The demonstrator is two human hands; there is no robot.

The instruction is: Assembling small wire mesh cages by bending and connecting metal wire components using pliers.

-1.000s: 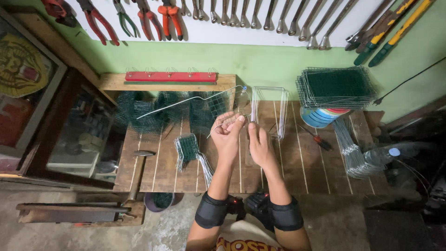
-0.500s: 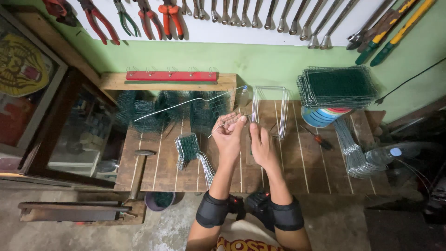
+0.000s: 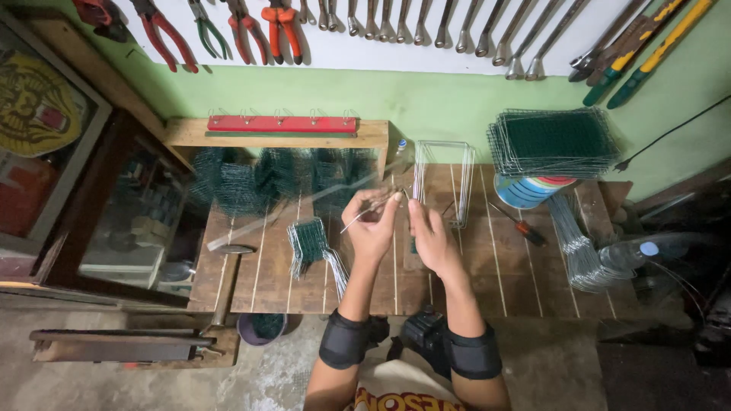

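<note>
Wire: a thin, bare steel wire (image 3: pixel 364 215) slanting above your slatted workbench (image 3: pixel 487 281).
Hands: your left hand (image 3: pixel 372 230) and right hand (image 3: pixel 431 236) both pinch it.
Container: a purple tub (image 3: pixel 257 329) below holds green mesh scraps.

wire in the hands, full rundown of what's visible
The wire is thin, bare, silvery metal, much of it a nearly straight length slanting from lower left up to the right. The left hand pinches it between fingertips; the right hand meets its upper end beside the left. It is held in the air above the slatted wooden bench, touching nothing but the hands. Whether its upper end is bent cannot be told.
</note>
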